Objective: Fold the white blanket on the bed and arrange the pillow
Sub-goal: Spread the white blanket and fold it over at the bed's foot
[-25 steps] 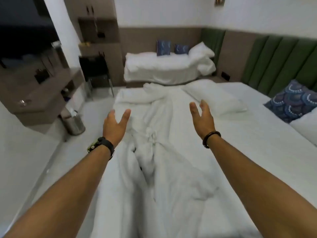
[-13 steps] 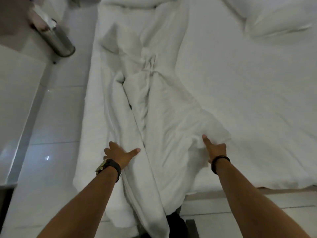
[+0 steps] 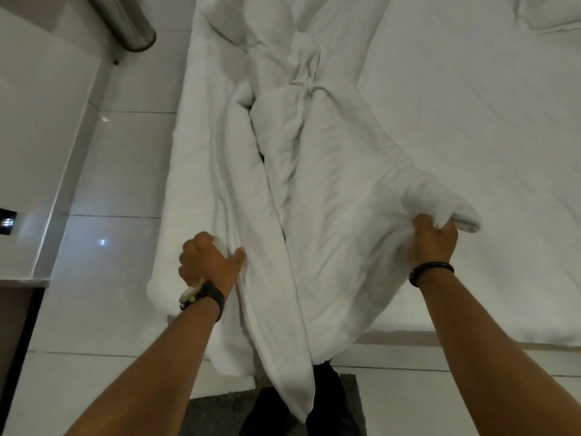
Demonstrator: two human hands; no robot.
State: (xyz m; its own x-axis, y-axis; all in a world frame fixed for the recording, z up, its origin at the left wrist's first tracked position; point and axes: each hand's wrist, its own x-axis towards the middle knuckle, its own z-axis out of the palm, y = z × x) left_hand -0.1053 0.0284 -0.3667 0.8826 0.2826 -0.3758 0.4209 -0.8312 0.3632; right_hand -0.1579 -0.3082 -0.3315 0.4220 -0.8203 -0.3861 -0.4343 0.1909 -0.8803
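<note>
Both hands gripping white blanket (image 3: 314,190), bunched down frame center on bed (image 3: 471,121). Left hand (image 3: 207,265) fingers clenched on a fold, lower center-left; right hand (image 3: 435,237) fisted round lifted edge, mid-right.

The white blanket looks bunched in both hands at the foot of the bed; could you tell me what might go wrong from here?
1. The white blanket is twisted mid-length, so pulling may tighten the tangle.
2. Its end hangs off the bed toward the floor and could drag.
3. The left hand and right hand grip bunches, not corners, so folds may be uneven.
</note>
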